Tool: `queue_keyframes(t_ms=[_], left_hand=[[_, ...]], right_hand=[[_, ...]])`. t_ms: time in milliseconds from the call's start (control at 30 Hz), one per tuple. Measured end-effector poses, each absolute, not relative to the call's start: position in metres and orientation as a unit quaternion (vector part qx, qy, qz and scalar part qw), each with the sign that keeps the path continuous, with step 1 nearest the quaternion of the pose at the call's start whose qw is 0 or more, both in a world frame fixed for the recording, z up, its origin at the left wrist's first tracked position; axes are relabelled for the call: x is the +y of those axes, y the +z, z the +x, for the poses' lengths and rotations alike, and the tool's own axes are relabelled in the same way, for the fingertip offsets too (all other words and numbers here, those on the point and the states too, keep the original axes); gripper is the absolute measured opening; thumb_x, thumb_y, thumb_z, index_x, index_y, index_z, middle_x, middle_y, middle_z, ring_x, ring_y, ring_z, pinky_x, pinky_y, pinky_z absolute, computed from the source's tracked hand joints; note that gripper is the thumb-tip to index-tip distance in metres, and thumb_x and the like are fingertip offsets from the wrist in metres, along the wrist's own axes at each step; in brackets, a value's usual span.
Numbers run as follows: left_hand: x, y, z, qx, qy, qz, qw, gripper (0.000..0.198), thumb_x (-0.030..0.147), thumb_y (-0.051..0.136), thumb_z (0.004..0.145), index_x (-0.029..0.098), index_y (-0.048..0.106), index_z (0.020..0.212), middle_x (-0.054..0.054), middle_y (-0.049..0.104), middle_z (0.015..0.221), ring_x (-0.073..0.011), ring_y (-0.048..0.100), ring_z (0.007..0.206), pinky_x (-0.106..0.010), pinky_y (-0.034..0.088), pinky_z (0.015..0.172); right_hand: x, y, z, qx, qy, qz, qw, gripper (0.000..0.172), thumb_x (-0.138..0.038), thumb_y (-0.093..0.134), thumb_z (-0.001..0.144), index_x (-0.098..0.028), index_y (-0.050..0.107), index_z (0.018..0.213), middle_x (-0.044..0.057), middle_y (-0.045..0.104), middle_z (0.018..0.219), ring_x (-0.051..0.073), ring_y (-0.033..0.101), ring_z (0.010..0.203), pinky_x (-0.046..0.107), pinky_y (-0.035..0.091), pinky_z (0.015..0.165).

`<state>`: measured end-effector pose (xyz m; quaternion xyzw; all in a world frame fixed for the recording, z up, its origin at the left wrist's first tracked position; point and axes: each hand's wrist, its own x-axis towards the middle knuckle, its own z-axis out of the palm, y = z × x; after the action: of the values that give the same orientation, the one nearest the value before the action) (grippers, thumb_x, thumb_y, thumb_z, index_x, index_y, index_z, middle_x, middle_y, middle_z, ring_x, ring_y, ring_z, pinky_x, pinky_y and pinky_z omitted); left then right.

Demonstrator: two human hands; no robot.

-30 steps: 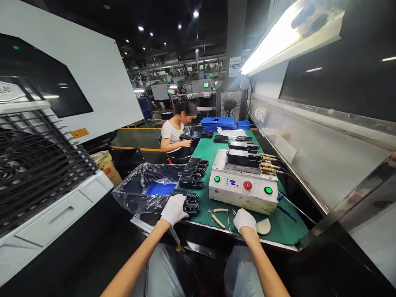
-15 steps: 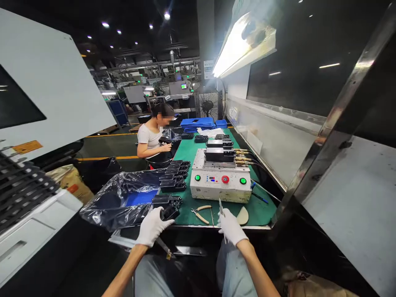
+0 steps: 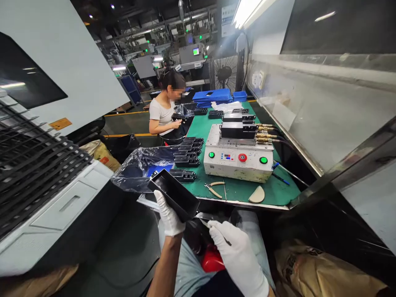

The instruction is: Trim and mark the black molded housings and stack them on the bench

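Observation:
My left hand (image 3: 168, 214), in a white glove, is closed around a black rectangular plastic housing (image 3: 176, 194). The housing is tilted, its open hollow side facing me, in front of the table edge. My right hand (image 3: 232, 245), gloved too, grips a slim metal blade-like tool (image 3: 204, 222). Its tip is close to the housing's lower right corner; I cannot tell whether they touch. Beyond my left hand, several black housings (image 3: 187, 159) lie in a row along the left side of the green table (image 3: 198, 192).
A white control box (image 3: 238, 163) with buttons carries two black housings and hoses. Cutting pliers (image 3: 215, 189), a thin rod (image 3: 225, 192) and a beige half-round piece (image 3: 256, 194) lie before it. A plastic-lined bin (image 3: 133, 169) stands left. A co-worker (image 3: 163, 111) handles a black part farther back.
My left hand has lifted the black housing from the table edge toward me and turned its hollow side up. My right hand has brought the metal tool down and left, beside the housing.

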<state>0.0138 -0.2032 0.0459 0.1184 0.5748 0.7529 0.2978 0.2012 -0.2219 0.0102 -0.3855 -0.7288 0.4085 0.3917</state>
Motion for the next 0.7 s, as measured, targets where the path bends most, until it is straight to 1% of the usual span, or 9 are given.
queue_keyframes(t_ms=[67,100,200,300,400,467,567,700], left_hand=[[-0.202,0.052,0.020,0.530,0.784,0.088,0.311,0.091,0.085,0.033,0.088,0.030,0.035,0.161,-0.001,0.044,0.164,-0.0258,0.044,0.150,-0.036,0.049,0.119],[-0.202,0.055,0.023,0.524,0.789,0.087,0.309,0.090,0.085,0.033,0.089,0.031,0.033,0.162,0.001,0.041,0.166,-0.0252,0.041,0.152,-0.036,0.047,0.120],[-0.204,0.057,0.029,0.508,0.807,0.090,0.286,0.089,0.083,0.037,0.089,0.033,0.032,0.163,0.003,0.038,0.167,-0.0250,0.038,0.153,-0.034,0.050,0.118],[-0.207,0.056,0.035,0.492,0.823,0.110,0.264,0.083,0.080,0.041,0.091,0.037,0.033,0.162,0.005,0.042,0.165,-0.0229,0.037,0.154,-0.031,0.051,0.116],[-0.210,0.056,0.040,0.495,0.824,0.130,0.241,0.081,0.078,0.040,0.094,0.038,0.029,0.163,0.004,0.045,0.163,-0.0227,0.037,0.154,-0.032,0.052,0.114],[-0.212,0.057,0.042,0.497,0.823,0.130,0.242,0.084,0.079,0.040,0.093,0.036,0.026,0.164,0.002,0.048,0.162,-0.0242,0.040,0.152,-0.032,0.054,0.112],[-0.215,0.059,0.043,0.523,0.801,0.140,0.255,0.089,0.080,0.033,0.093,0.030,0.022,0.166,-0.002,0.052,0.158,-0.0263,0.047,0.148,-0.032,0.059,0.107],[-0.219,0.061,0.044,0.556,0.773,0.162,0.258,0.094,0.082,0.028,0.091,0.028,0.015,0.167,-0.006,0.058,0.152,-0.0264,0.046,0.149,-0.034,0.060,0.105]], right_hand=[[-0.225,0.011,0.202,-0.733,0.387,-0.389,0.401,0.029,-0.044,0.056,0.103,-0.030,0.081,0.109,0.007,0.078,0.091,0.024,0.075,0.082,0.033,0.062,0.080],[-0.226,0.011,0.202,-0.735,0.384,-0.388,0.403,0.029,-0.043,0.056,0.103,-0.030,0.082,0.108,0.007,0.078,0.089,0.024,0.074,0.080,0.034,0.062,0.078],[-0.228,0.012,0.201,-0.737,0.388,-0.382,0.402,0.026,-0.042,0.057,0.103,-0.032,0.082,0.107,0.006,0.077,0.086,0.024,0.073,0.076,0.034,0.062,0.075],[-0.229,0.013,0.199,-0.737,0.395,-0.374,0.402,0.026,-0.043,0.058,0.102,-0.034,0.082,0.105,0.006,0.077,0.085,0.024,0.073,0.077,0.036,0.062,0.076],[-0.231,0.014,0.197,-0.737,0.409,-0.366,0.396,0.026,-0.042,0.058,0.103,-0.033,0.083,0.103,0.006,0.077,0.085,0.024,0.073,0.077,0.035,0.061,0.075],[-0.233,0.016,0.197,-0.736,0.415,-0.360,0.396,0.026,-0.041,0.058,0.103,-0.032,0.083,0.102,0.006,0.077,0.084,0.023,0.073,0.077,0.034,0.061,0.074],[-0.238,0.019,0.200,-0.729,0.414,-0.354,0.414,0.025,-0.038,0.057,0.103,-0.031,0.081,0.105,0.007,0.076,0.084,0.024,0.072,0.078,0.035,0.060,0.074],[-0.241,0.020,0.203,-0.723,0.417,-0.359,0.418,0.025,-0.037,0.056,0.104,-0.030,0.080,0.105,0.006,0.076,0.085,0.023,0.072,0.079,0.033,0.059,0.074]])
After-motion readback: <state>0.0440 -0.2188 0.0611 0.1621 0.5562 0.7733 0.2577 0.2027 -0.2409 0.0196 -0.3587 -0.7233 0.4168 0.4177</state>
